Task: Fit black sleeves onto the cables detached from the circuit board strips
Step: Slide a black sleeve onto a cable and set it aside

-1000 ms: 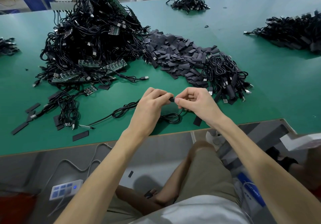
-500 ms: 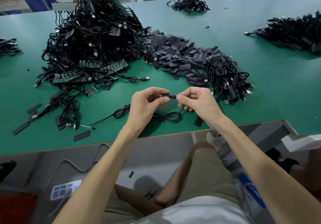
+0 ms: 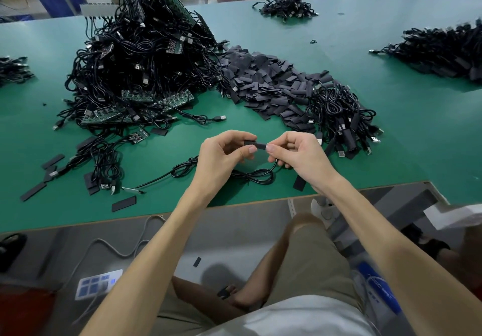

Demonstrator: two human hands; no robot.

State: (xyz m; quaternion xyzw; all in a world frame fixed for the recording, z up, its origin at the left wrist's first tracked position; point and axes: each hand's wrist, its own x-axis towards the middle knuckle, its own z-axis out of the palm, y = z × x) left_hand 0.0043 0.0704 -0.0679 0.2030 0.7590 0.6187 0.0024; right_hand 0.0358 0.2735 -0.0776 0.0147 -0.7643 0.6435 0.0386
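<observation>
A short black sleeve (image 3: pixel 257 144) is held level above the green table (image 3: pixel 407 137), near its front edge. My left hand (image 3: pixel 221 158) pinches its left end between thumb and fingers. My right hand (image 3: pixel 294 153) pinches its right end, where a thin black cable (image 3: pixel 254 175) comes out and droops in loops onto the table. Behind lie a heap of loose black sleeves (image 3: pixel 271 85) and a tall tangle of cables on green circuit board strips (image 3: pixel 140 69).
A bunch of sleeved cables (image 3: pixel 344 116) lies right of my hands. Other cable piles sit at far centre (image 3: pixel 287 8), far right (image 3: pixel 443 51) and far left (image 3: pixel 13 69). Loose sleeves (image 3: pixel 124 203) lie by the front edge. A power strip (image 3: pixel 97 283) lies on the floor.
Both hands have lifted slightly and drawn apart a little, so more of the black sleeve shows between the thumbs. The cable loops stay on the table.
</observation>
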